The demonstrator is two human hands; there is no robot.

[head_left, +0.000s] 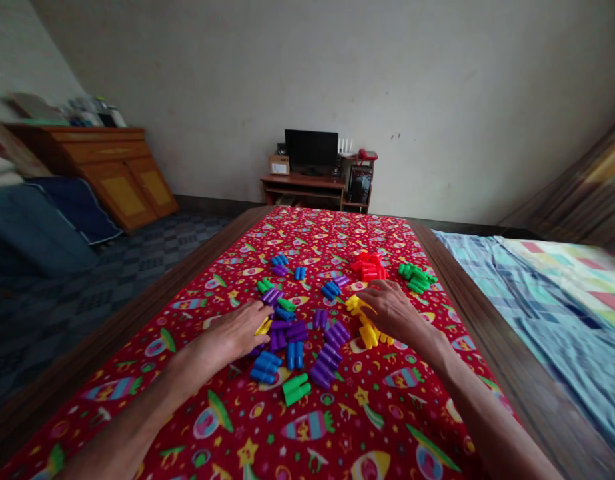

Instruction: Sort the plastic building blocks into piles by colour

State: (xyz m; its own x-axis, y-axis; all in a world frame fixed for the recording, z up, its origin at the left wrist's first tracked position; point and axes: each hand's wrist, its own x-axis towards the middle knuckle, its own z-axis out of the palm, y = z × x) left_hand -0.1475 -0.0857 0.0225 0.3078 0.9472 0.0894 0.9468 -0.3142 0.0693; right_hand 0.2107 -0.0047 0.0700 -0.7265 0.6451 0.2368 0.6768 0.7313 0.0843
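My left hand [243, 327] is closed around a yellow building block [263, 326], its fingers and thumb on either side of the piece. Purple blocks [296, 331] and blue blocks [265, 367] lie loosely mixed beside it, with a green block [296, 389] nearer to me. Over the small yellow heap [369, 333], my right hand [390, 303] has its fingers curled down onto a yellow building block [354, 305]; the palm hides part of the heap. Just beyond that hand are piled red blocks [371, 267]. Green blocks [416, 277] form another group to the right.
A red patterned cloth [307, 233] covers the brown wooden table [467, 313]. To the right is a bed with a light blue sheet [507, 300]. A desk with a monitor [311, 150] stands against the far wall; a wooden cabinet [122, 180] is at left.
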